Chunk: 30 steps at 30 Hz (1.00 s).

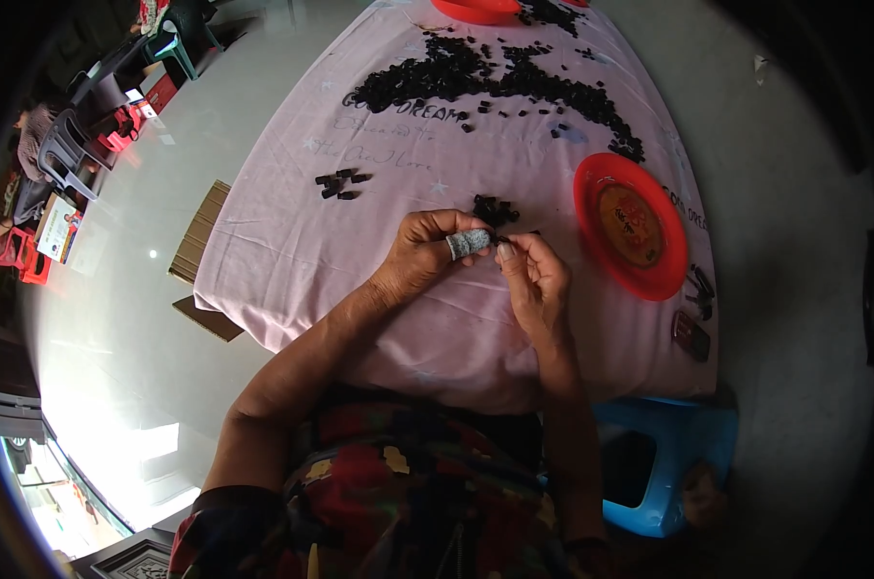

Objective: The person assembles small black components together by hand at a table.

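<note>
Over the near half of a pink cloth-covered table point(360, 261), my two hands meet fingertip to fingertip. A grey wrap covers one finger of my left hand point(427, 253), which pinches a small black piece point(495, 237). My right hand point(535, 280) closes thumb and finger on the same piece from the right. Its exact shape is mostly hidden by the fingers. Just beyond my fingertips lies a small pile of black pieces point(495, 208). Another loose group of short black cylindrical pieces point(341, 183) sits to the left.
Many black pieces point(437, 69) spread over the far table. A red plate point(591, 227) lies right, near a small dark red device point(691, 336) and a dark tool point(700, 292). Another red dish point(475, 10) is at the far end. A blue stool point(683, 482) stands lower right; cardboard point(200, 232) leans left.
</note>
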Motion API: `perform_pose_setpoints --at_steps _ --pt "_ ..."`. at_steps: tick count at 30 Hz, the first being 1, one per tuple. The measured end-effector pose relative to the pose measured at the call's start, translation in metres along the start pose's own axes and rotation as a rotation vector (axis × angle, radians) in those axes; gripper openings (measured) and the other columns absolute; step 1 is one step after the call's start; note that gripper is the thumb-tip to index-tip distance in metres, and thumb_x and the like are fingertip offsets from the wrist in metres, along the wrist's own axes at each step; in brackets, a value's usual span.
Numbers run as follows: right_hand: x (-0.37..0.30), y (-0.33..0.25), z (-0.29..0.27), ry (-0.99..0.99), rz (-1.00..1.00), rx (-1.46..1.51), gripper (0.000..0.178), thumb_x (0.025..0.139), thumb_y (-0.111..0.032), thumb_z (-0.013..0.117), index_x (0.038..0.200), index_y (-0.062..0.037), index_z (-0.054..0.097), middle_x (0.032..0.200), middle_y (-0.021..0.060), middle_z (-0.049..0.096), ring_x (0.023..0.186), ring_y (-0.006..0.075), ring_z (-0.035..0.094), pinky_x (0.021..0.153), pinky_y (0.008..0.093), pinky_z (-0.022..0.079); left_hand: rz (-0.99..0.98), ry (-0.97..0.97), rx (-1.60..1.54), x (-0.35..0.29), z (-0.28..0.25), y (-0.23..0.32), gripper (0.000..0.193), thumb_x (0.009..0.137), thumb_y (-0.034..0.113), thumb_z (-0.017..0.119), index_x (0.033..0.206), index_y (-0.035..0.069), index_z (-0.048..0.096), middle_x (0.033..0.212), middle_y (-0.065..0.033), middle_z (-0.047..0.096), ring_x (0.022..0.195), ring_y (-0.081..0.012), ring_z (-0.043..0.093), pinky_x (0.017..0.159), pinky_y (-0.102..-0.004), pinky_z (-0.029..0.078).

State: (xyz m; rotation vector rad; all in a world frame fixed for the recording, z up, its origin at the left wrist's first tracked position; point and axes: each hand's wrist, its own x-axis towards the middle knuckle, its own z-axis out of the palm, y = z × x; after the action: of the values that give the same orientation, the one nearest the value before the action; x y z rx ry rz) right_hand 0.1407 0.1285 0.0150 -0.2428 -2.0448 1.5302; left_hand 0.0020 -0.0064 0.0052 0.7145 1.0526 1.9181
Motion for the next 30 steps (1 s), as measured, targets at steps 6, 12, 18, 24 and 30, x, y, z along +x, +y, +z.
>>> perform_pose_setpoints --at_steps 6,12,18,24,30 --pt "0.001 0.008 0.004 0.018 -0.049 0.019 0.018 0.098 -0.011 0.063 0.107 0.005 0.063 0.087 0.0032 0.064 0.077 0.0048 0.056 0.068 0.0194 0.047 0.03 -0.004 0.104 0.0 0.001 -0.003 0.014 0.093 0.003 0.065 0.105 0.001 0.072 0.098 -0.004 0.071 0.083 -0.0087 0.063 0.076 -0.0219 0.052" --pt "0.0 0.0 0.002 -0.013 0.031 0.056 0.018 0.1 -0.012 0.061 0.107 0.004 0.062 0.089 0.003 0.063 0.081 0.0062 0.058 0.074 0.0197 0.047 0.058 -0.024 0.16 -0.001 0.003 0.0 0.014 0.093 0.005 0.066 0.105 0.002 0.072 0.097 -0.0046 0.071 0.083 -0.0084 0.063 0.075 -0.0214 0.051" --pt "0.001 -0.004 0.003 -0.027 0.03 0.11 0.018 0.1 -0.013 0.06 0.106 0.0039 0.062 0.088 0.0031 0.063 0.081 0.0059 0.057 0.074 0.0198 0.046 -0.04 -0.076 -0.028 -0.001 -0.005 0.001 0.019 0.092 0.006 0.067 0.109 0.002 0.071 0.094 -0.0062 0.073 0.082 -0.0081 0.063 0.071 -0.0202 0.05" --pt "0.001 0.005 0.002 0.029 -0.052 0.061 0.018 0.098 -0.013 0.063 0.102 0.0046 0.064 0.083 0.0006 0.061 0.07 0.0013 0.05 0.058 0.0175 0.041 0.023 -0.029 0.031 0.0 0.003 0.001 0.021 0.092 0.003 0.066 0.112 0.001 0.069 0.098 -0.0032 0.071 0.082 -0.007 0.062 0.072 -0.0193 0.049" --pt "0.001 0.001 0.003 0.04 -0.018 0.056 0.019 0.097 -0.014 0.064 0.102 0.0048 0.064 0.081 -0.0014 0.059 0.066 0.001 0.047 0.056 0.0176 0.038 0.05 -0.022 0.045 0.001 0.001 -0.001 0.021 0.092 0.001 0.065 0.112 0.001 0.069 0.1 -0.0021 0.069 0.083 -0.0068 0.061 0.075 -0.0211 0.05"
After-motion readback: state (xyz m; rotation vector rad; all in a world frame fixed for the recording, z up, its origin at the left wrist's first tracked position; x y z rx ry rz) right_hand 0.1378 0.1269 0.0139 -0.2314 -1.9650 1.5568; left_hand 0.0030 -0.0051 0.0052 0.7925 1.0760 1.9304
